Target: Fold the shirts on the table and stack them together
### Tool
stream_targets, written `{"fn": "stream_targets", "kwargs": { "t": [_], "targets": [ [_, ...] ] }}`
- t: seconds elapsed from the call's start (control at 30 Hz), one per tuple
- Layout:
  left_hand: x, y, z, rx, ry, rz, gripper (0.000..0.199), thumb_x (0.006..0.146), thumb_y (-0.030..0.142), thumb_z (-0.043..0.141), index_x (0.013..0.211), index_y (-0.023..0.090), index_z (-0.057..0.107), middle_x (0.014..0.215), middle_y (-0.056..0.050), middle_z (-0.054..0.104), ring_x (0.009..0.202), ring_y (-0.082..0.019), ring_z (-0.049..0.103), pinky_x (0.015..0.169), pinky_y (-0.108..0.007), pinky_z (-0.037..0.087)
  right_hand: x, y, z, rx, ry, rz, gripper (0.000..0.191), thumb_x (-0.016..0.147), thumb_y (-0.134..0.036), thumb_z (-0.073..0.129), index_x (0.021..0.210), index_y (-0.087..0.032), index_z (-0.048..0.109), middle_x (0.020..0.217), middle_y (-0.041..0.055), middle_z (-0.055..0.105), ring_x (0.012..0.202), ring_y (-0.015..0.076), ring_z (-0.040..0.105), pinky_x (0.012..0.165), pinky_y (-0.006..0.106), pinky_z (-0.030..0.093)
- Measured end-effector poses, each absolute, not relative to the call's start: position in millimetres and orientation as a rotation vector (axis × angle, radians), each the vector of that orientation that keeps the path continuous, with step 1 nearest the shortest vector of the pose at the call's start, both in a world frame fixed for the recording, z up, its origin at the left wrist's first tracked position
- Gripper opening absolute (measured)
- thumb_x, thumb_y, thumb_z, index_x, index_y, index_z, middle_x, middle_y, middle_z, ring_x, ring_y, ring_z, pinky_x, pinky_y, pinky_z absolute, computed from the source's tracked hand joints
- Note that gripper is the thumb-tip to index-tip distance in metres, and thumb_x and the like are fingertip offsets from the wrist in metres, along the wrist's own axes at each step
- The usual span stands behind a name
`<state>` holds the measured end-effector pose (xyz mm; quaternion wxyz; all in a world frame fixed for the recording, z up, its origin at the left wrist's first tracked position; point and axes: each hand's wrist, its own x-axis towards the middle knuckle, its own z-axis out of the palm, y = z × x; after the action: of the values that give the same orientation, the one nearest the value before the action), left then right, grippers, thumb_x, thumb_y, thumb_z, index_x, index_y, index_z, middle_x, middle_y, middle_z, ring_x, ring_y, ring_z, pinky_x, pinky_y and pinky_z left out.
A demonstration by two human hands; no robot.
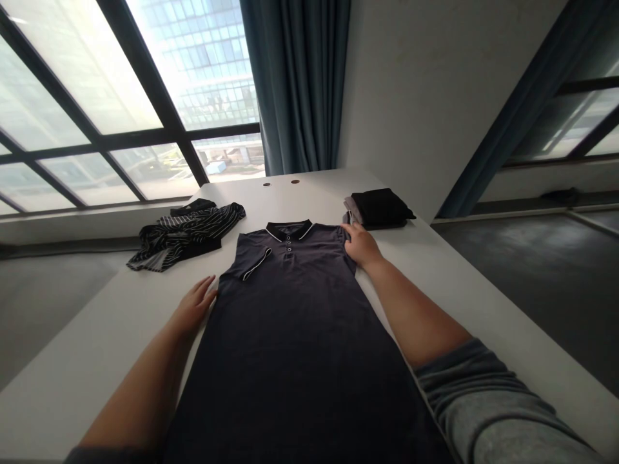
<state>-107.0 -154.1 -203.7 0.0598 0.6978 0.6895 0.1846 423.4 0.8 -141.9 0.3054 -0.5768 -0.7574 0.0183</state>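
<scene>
A dark polo shirt (294,322) lies front up on the table, its black collar edged in white and several buttons below it. The sleeve on the left (258,264) is turned inward over the chest, showing its white-trimmed cuff. Beside that edge of the shirt, my left hand (193,303) rests with fingers stretched out, its fingertips at the fabric. At the opposite shoulder, my right hand (362,246) has its thumb and fingers closed on the shirt's sleeve edge. The sleeve on that side is partly hidden by the hand.
A white table (483,341) carries everything. Toward its far left lies a crumpled black-and-white striped garment (188,233). A stack of folded dark clothes (380,207) sits just past my right hand. Behind are windows, a blue curtain (300,84) and a white wall.
</scene>
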Motion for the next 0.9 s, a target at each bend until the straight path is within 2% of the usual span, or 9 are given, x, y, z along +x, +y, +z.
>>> {"fn": "stream_targets", "kwargs": {
  "t": [0.1,0.17,0.27,0.37,0.47,0.53,0.67,0.9],
  "targets": [
    [-106.1,-149.8,-202.2,2.147,2.111,0.49,0.074,0.099,0.067,0.035,0.152,0.02,0.058,0.16,-0.011,0.053,0.148,-0.031,0.049,0.127,-0.046,0.037,392.8,-11.7,-132.2,-1.379,-2.249,0.048,0.068,0.084,-0.005,0.054,0.151,-0.016,0.059,0.151,0.0131,0.059,0.129,0.0286,0.061,0.114,0.037,0.048],
    [-106.1,-149.3,-202.0,2.173,2.109,0.458,0.073,0.099,0.068,0.035,0.15,0.021,0.061,0.16,-0.01,0.053,0.148,-0.031,0.049,0.127,-0.046,0.037,376.6,-20.7,-132.1,-1.309,-2.435,0.084,0.064,0.086,-0.005,0.054,0.15,-0.016,0.06,0.152,0.0116,0.06,0.132,0.0272,0.06,0.116,0.037,0.045],
    [-108.7,-150.5,-203.0,2.212,2.074,0.455,0.074,0.1,0.069,0.033,0.15,0.022,0.061,0.161,-0.008,0.052,0.148,-0.03,0.049,0.127,-0.044,0.037,363.7,-30.3,-135.9,-1.279,-2.627,0.147,0.052,0.092,-0.01,0.057,0.143,-0.018,0.066,0.141,0.012,0.068,0.123,0.0265,0.065,0.11,0.036,0.048],
    [-111.9,-150.2,-205.3,2.232,2.064,0.452,0.073,0.1,0.07,0.034,0.149,0.023,0.062,0.16,-0.008,0.052,0.148,-0.03,0.049,0.126,-0.044,0.038,362.9,-32.0,-138.7,-1.321,-2.61,0.068,0.038,0.095,-0.02,0.063,0.132,-0.016,0.071,0.13,0.0143,0.071,0.117,0.0274,0.065,0.105,0.035,0.049],
    [-113.0,-148.6,-207.5,2.225,2.071,0.458,0.07,0.1,0.068,0.037,0.148,0.025,0.062,0.161,-0.007,0.052,0.148,-0.029,0.049,0.126,-0.044,0.038,367.0,-28.0,-141.2,-1.526,-2.503,0.017,0.025,0.095,-0.03,0.068,0.115,-0.016,0.075,0.113,0.0149,0.072,0.106,0.0277,0.068,0.094,0.033,0.051],
    [-112.5,-148.4,-207.8,2.211,2.077,0.458,0.068,0.099,0.067,0.038,0.148,0.026,0.062,0.161,-0.006,0.051,0.148,-0.029,0.048,0.126,-0.044,0.037,369.4,-24.9,-144.0,-1.655,-2.462,0.049,0.019,0.096,-0.03,0.066,0.107,-0.017,0.075,0.107,0.0137,0.073,0.098,0.0261,0.069,0.085,0.031,0.051],
    [-110.4,-150.2,-204.9,2.188,2.083,0.434,0.067,0.099,0.065,0.041,0.15,0.026,0.06,0.162,-0.006,0.05,0.15,-0.028,0.047,0.128,-0.045,0.035,370.6,-21.0,-149.6,-1.73,-2.407,0.067,0.017,0.096,-0.026,0.062,0.105,-0.017,0.074,0.106,0.0127,0.074,0.093,0.0248,0.07,0.078,0.029,0.049],
    [-110.2,-151.3,-203.6,2.192,2.084,0.432,0.064,0.098,0.062,0.043,0.148,0.027,0.061,0.162,-0.005,0.05,0.15,-0.029,0.047,0.127,-0.044,0.037,367.2,-21.6,-149.0,-1.675,-2.415,0.055,0.018,0.096,-0.018,0.057,0.097,-0.016,0.075,0.103,0.0135,0.075,0.094,0.0239,0.07,0.08,0.029,0.048]
  ]
}}
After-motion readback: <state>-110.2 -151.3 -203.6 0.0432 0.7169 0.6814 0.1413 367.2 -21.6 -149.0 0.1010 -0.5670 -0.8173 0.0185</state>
